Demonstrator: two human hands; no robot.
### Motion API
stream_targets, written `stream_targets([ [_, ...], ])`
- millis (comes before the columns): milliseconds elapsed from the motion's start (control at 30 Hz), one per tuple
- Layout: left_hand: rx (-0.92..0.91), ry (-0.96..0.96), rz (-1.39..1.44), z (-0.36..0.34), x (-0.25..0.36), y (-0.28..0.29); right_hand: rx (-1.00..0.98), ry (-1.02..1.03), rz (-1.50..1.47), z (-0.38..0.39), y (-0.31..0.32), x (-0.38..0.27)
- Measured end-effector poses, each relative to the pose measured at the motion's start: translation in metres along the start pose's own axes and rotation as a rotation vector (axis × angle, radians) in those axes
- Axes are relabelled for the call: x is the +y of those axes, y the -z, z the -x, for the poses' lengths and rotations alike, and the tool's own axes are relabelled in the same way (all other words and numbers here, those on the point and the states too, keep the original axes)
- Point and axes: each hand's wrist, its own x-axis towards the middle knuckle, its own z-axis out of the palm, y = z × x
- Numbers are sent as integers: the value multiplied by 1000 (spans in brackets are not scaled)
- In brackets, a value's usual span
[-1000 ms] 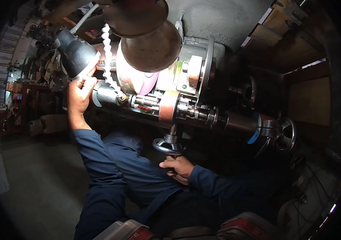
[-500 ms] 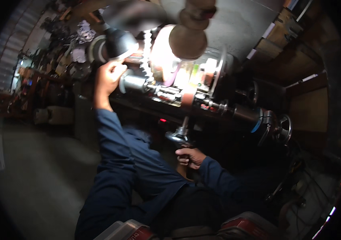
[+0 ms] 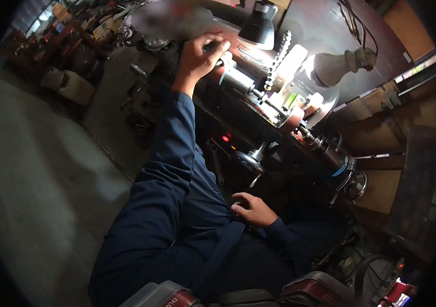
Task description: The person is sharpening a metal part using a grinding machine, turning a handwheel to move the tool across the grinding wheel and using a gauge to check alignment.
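Note:
My left hand is at the far end of my outstretched arm, beside a grey cylindrical headstock on a grinding machine. Its fingers are bent around a small dark part that I cannot make out. My right hand is low in front of my body, its fingers loosely curled and slightly apart, with nothing visible in them. Just above it, apart from the hand, is a metal handwheel with a crank handle. A thin shaft workpiece runs along the machine beside the grinding wheel.
A black lamp and a second, pale lamp light the machine. Between them rises a segmented coolant hose. The tailstock carries a small handwheel. A wrench hangs below, and grey floor stretches left.
My right hand has come off the handwheel's handle and moved slightly lower. My left hand stays at the headstock end. The view has turned, shifting the machine rightward and tilting it.

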Motion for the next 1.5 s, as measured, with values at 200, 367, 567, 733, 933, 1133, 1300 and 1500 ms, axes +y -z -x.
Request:
stream_targets([
  [200, 694, 390, 189, 66, -12, 32, 105, 264, -462, -98, -12, -45],
  [367, 19, 1087, 176, 150, -65, -5, 313, 109, -1229, -260, -8, -50],
  [567, -3, 1218, 626, 144, -88, -27, 75, 288, -1815, -330, 3, -27],
  [733, -62, 1349, 526, 126, -61, -17, -223, 333, -2076, -316, -5, -26],
  [933, -154, 1184, 468, 128, -77, -14, 195, 334, -1775, -328, -10, -28],
  [1133, -191, 1147, 629, 134, -91, 0, 730, 222, -1380, -318, -36, -57],
  [1300, -165, 1093, 632, 130, -85, -7, 429, 260, -1838, -326, -16, -46],
  [1500, -137, 1088, 656, 130, -80, -5, 127, 195, -2181, -329, -9, -49],
])
